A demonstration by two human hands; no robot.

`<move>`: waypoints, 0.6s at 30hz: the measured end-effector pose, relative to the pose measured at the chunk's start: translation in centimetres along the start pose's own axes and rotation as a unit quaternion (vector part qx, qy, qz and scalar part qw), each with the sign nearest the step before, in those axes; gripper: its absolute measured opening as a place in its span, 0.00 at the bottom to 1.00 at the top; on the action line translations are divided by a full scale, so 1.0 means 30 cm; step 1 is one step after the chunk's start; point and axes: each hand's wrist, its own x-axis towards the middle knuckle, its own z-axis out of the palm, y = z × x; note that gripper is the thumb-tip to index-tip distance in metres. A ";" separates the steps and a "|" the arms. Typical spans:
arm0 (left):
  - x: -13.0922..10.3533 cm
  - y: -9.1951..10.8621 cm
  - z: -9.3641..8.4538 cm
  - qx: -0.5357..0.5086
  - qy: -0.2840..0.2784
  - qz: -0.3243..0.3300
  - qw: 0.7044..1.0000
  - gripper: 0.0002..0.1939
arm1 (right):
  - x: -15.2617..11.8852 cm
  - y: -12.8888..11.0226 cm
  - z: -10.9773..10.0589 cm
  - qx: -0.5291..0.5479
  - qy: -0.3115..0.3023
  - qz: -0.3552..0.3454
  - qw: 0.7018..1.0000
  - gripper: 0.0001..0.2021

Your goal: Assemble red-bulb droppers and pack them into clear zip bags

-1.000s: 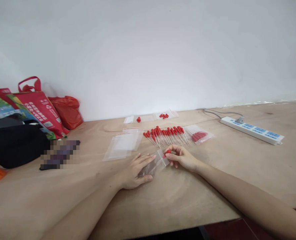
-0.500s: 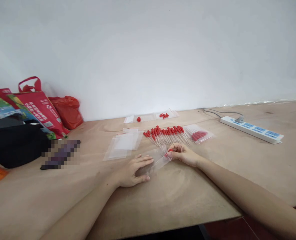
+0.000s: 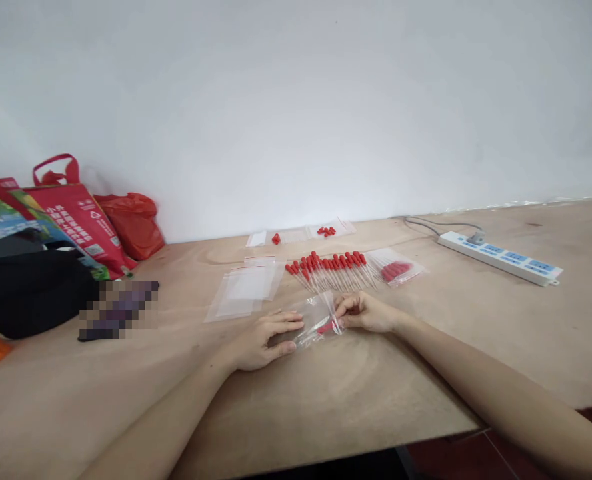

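Observation:
My left hand rests flat on the near part of a clear zip bag, fingers stretched out and thumb apart. At the bag's right end, my right hand is closed in a pinch. A red bulb of what looks like a dropper shows through the film, touching those fingertips; its stem I cannot make out. Just beyond the hands lies a row of droppers with red bulbs and thin pale stems. A filled bag of similar ones lies to its right.
Flat zip bags lie left of the row. Loose red bulbs sit on bags near the wall. A power strip is at right. Shopping bags, a black bag and a blurred dark item stand or lie at left.
The red bulb has moved left and down, from the bag's right end to inside the film. The bag now bulges upward between my hands. My left hand has hardly moved.

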 end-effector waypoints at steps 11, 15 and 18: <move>-0.001 0.003 0.001 0.007 0.005 0.008 1.000 0.21 | 0.012 -0.068 -0.040 -0.154 0.015 -0.025 0.988 0.17; -0.001 -0.009 0.015 0.007 0.023 0.015 1.000 0.21 | 0.113 -0.035 -0.083 -0.245 0.196 0.076 0.947 0.09; -0.001 -0.016 0.026 -0.003 0.033 0.016 0.999 0.21 | 0.215 -0.017 -0.094 -0.325 0.274 0.138 0.895 0.05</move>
